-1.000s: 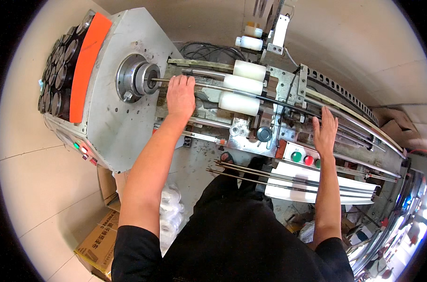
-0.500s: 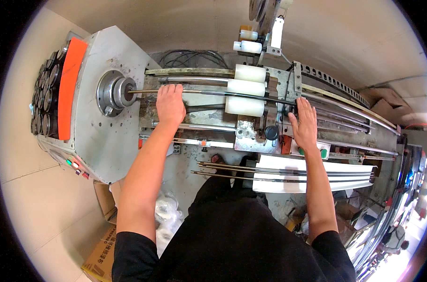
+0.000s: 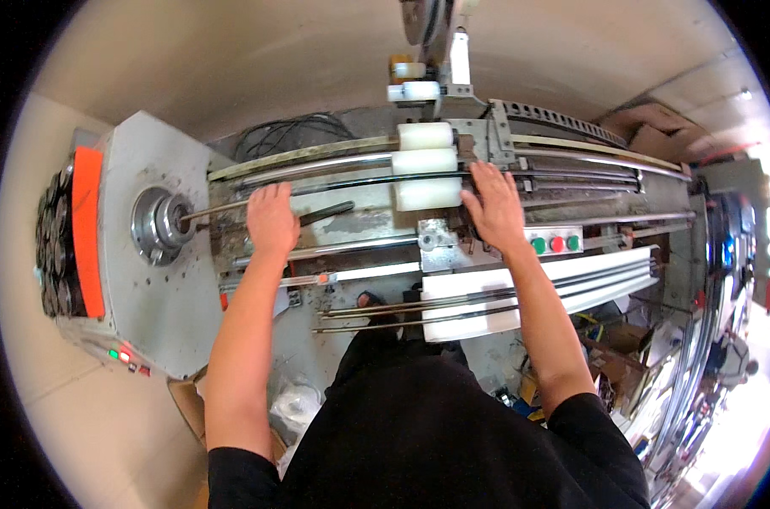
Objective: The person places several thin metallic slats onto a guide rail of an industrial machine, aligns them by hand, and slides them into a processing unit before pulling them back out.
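Nearest the body, several loose rods (image 3: 368, 326) lie crosswise on a white tray (image 3: 453, 329), their left ends sticking out past its edge. Just beyond the tray's right part sits a box with green and red buttons (image 3: 557, 244). Farther out, both forearms reach forward and a little inward, palms down. The left hand (image 3: 272, 219) lies over the long rod (image 3: 343, 183) with its fingers close together; whether they curl fully around it cannot be told. The right hand (image 3: 495, 210) is open and fairly flat, thumb apart from the fingers, its fingertips at the rod with no clear grip on it. The rod runs left to right in front of the person, across the line of the forearms, its left end meeting the metal chuck (image 3: 160, 222) on the grey housing (image 3: 139, 305). The left hand is nearer the chuck; the right is just right of the white rollers (image 3: 423, 161), over which the rod passes. Beyond them, black cables (image 3: 292, 131) lie coiled near the wall
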The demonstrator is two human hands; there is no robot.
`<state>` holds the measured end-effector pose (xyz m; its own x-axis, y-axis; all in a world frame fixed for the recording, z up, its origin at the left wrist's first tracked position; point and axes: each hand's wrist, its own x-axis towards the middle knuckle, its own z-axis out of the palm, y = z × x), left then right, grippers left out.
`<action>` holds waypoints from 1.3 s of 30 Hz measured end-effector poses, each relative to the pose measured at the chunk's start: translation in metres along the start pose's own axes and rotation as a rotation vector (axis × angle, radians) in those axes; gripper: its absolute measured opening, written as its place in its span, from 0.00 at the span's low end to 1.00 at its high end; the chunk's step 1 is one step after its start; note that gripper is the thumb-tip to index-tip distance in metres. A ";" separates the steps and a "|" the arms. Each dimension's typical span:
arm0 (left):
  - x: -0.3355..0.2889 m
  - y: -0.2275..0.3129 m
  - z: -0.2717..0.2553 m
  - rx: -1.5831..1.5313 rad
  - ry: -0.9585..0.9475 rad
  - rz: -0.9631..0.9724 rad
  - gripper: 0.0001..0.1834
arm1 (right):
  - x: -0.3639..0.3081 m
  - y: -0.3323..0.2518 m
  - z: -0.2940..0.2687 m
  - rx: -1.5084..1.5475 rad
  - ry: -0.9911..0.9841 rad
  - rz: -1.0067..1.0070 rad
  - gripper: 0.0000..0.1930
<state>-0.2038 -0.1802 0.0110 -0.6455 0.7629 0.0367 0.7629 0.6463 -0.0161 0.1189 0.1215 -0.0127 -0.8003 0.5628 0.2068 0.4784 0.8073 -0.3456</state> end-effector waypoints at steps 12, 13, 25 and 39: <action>-0.004 -0.070 0.032 -0.034 -0.029 0.018 0.33 | 0.003 -0.068 0.041 -0.134 -0.022 0.106 0.39; -0.004 -0.076 0.032 -0.042 -0.044 0.025 0.33 | 0.004 -0.074 0.044 -0.150 -0.042 0.127 0.40; -0.008 -0.143 0.062 -0.111 -0.086 0.029 0.38 | 0.014 -0.170 0.104 -0.221 -0.137 0.026 0.40; -0.017 -0.262 0.089 -0.137 -0.142 0.018 0.44 | 0.034 -0.272 0.146 -0.100 -0.171 0.028 0.37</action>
<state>-0.3962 -0.3607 -0.0741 -0.6227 0.7756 -0.1037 0.7660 0.6313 0.1214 -0.0917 -0.1048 -0.0454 -0.8317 0.5540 0.0368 0.5283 0.8100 -0.2545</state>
